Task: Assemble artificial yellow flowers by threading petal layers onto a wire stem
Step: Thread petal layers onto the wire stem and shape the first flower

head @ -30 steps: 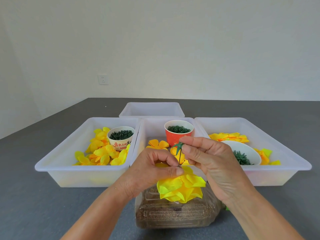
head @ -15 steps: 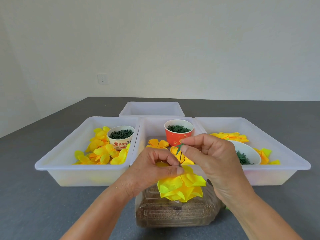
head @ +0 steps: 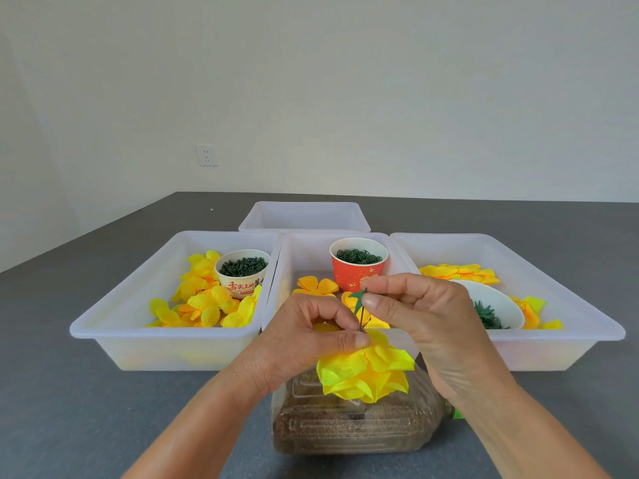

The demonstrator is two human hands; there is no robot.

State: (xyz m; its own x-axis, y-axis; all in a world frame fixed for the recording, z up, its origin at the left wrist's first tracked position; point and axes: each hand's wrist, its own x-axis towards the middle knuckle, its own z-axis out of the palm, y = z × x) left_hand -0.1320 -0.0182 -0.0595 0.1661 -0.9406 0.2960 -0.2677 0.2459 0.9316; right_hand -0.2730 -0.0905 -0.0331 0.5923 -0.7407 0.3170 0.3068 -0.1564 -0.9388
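Now | left hand [head: 304, 344]: fingers curled, pinching thin wire stem [head: 360, 319] just above layered yellow fabric flower [head: 366, 375] | right hand [head: 425, 323]: thumb and forefinger pinching small green plastic calyx [head: 358, 299] at the stem's top | flower over the worktop [head: 103, 409], before the white trays.

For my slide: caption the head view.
Left hand holds yellow fabric flower; right hand pinches green plastic calyx on thin wire stem.

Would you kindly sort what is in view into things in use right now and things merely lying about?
In use:
left hand pinching the yellow flower
right hand pinching the green leaf piece on the wire stem

Lying about:
red cup
white cup
white bowl
empty rear tray
plastic bottle
wall socket
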